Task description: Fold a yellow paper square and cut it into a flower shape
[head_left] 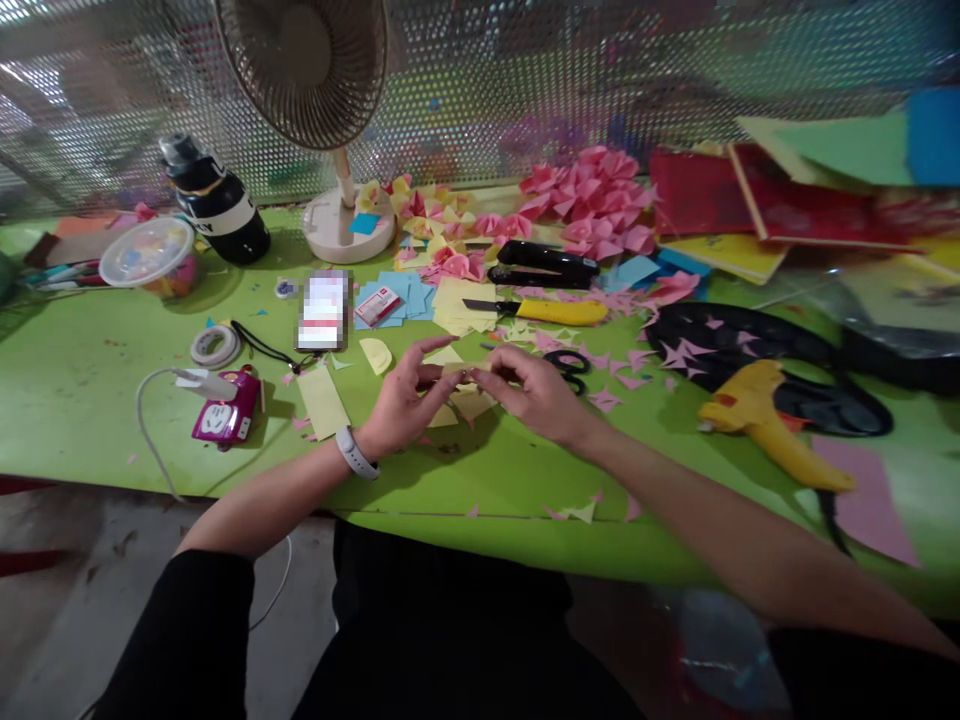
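Note:
My left hand point(405, 400) and my right hand point(536, 392) meet over the green table point(90, 380), both pinching a small piece of yellow paper point(469, 385) between thumb and fingertips. More yellow paper pieces lie just under the hands. A white band sits on my left wrist. Black scissors point(571, 365) lie right behind my right hand. A yellow utility knife point(551, 311) and a black stapler point(544, 263) rest farther back.
A yellow glue gun point(757, 415) lies at the right on a black mat. Pink paper flowers point(592, 200) pile up at the back, beside a desk fan point(315, 90). At the left stand a black bottle point(214, 200), a tape roll point(215, 346), and a pink socket point(223, 412).

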Tool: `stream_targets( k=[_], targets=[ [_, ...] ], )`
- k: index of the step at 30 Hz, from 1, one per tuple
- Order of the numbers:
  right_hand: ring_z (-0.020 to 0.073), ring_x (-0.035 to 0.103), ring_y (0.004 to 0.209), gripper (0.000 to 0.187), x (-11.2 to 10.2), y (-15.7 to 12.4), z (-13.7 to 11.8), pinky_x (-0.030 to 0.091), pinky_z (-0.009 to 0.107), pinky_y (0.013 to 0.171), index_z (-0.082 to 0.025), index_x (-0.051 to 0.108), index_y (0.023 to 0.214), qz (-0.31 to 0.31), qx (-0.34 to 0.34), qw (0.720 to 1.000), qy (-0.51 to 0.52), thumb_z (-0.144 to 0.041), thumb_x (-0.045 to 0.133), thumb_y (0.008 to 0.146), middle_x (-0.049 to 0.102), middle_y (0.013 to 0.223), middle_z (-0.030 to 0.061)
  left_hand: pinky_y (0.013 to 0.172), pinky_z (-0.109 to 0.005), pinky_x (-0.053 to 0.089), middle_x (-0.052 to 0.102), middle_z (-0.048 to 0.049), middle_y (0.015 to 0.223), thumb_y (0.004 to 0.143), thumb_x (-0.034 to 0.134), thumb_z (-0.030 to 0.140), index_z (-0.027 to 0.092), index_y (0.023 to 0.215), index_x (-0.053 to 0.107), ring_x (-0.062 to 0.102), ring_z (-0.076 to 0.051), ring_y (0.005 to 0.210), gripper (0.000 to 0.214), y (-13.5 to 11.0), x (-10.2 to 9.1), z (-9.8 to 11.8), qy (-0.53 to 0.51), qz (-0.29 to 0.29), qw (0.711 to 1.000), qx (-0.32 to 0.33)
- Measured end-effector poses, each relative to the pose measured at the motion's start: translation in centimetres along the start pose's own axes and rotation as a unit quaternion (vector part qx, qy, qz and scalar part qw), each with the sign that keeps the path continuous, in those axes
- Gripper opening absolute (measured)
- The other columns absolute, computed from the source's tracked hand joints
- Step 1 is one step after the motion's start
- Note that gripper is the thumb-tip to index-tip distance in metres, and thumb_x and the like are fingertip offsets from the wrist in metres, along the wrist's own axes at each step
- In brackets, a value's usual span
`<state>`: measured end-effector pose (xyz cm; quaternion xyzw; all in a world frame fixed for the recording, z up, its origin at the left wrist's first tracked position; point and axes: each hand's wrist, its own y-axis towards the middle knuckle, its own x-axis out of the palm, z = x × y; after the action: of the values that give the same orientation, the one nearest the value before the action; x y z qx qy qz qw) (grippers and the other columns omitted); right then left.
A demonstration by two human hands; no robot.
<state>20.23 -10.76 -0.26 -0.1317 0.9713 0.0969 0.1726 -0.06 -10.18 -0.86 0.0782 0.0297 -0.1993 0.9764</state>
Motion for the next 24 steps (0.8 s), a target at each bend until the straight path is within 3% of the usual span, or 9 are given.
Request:
stream_targets(
  k=[8,11,14,20,24],
  targets=[
    [0.0142,0.048,0.059,0.047,-0.8,0.1,0.0,0.037,0.029,0.053,-0.023,0.052,0.073,-0.052,0.017,0.999,0.007,-0.065,0.061,0.09,0.055,0.067,-0.0008,0.07,-0.025,0.056,0.066,0.0029,0.074,0.08,0.083,0.036,0.015,0.127,0.055,0.067,-0.011,0.068,0.059,0.8,-0.6,0.2,-0.117,-0.006,0.989,-0.086],
    [0.0141,0.05,0.057,0.044,-0.8,0.0,0.0,0.037,0.029,0.05,-0.022,0.058,0.077,-0.086,0.054,0.995,0.025,-0.064,0.06,0.091,0.058,0.068,0.0006,0.068,-0.024,0.055,0.071,-0.0004,0.078,0.077,0.086,0.035,0.015,0.126,0.055,0.069,-0.012,0.07,0.062,0.7,-0.6,0.5,-0.119,-0.008,0.988,-0.094],
    [0.0139,0.052,0.057,0.041,-0.6,-0.1,0.2,0.038,0.028,0.049,-0.021,0.061,0.077,-0.092,0.049,0.994,0.032,-0.06,0.062,0.091,0.061,0.068,0.0015,0.068,-0.024,0.055,0.071,0.0006,0.076,0.076,0.087,0.035,0.015,0.127,0.056,0.068,-0.011,0.069,0.063,0.7,-0.5,0.5,-0.118,0.002,0.988,-0.101],
    [0.0113,0.05,0.049,0.023,-1.3,0.0,0.6,0.036,0.025,0.042,-0.022,0.063,0.075,-0.104,0.06,0.992,0.041,-0.039,0.063,0.091,0.065,0.065,0.0007,0.073,-0.026,0.057,0.072,0.0018,0.076,0.074,0.088,0.034,0.016,0.125,0.056,0.07,-0.011,0.069,0.063,1.0,-0.8,0.3,-0.146,0.019,0.982,-0.115],
    [0.0143,0.061,0.058,0.016,-2.1,0.2,0.2,0.046,0.028,0.049,-0.021,0.069,0.076,-0.097,0.066,0.991,0.058,-0.032,0.064,0.088,0.071,0.072,0.0041,0.073,-0.026,0.057,0.072,0.0014,0.075,0.076,0.086,0.033,0.015,0.124,0.056,0.069,-0.011,0.07,0.06,1.1,-1.0,0.4,-0.135,0.029,0.984,-0.11]
  ],
)
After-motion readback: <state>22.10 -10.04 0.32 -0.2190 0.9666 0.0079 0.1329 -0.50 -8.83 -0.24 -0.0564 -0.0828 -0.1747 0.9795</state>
